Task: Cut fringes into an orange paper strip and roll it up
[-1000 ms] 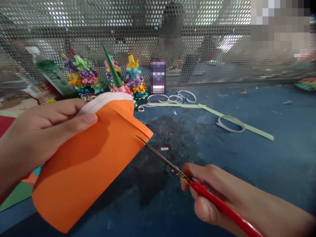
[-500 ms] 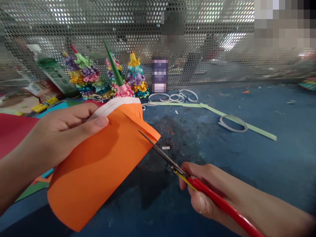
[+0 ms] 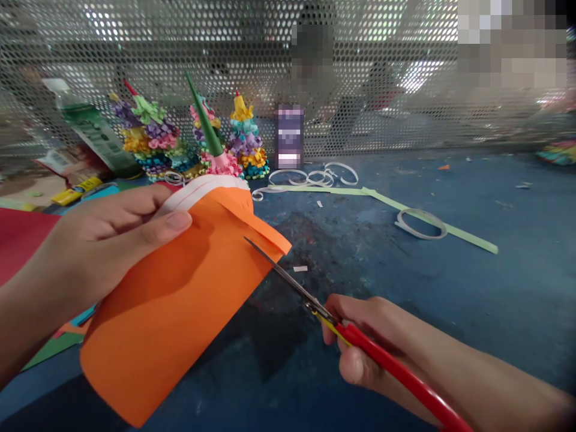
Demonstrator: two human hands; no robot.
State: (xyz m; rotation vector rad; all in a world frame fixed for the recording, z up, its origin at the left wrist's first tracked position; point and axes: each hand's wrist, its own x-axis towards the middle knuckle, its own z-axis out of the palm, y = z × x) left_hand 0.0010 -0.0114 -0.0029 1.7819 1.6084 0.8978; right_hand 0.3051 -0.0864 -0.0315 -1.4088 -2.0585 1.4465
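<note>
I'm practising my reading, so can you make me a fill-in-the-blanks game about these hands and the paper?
The left hand holds curved ____ paper.
The right hand holds scissors with ____ handles.
A pale green paper strip lies on the ____ surface.

Missing words: orange, red, blue.

The left forearm [image 3: 31, 300] and right forearm [image 3: 490, 384] are bare and smooth, tapering into the left hand [image 3: 112, 234] and right hand [image 3: 373, 342]. The left thumbnail [image 3: 179, 221] is short and rounded.
</note>
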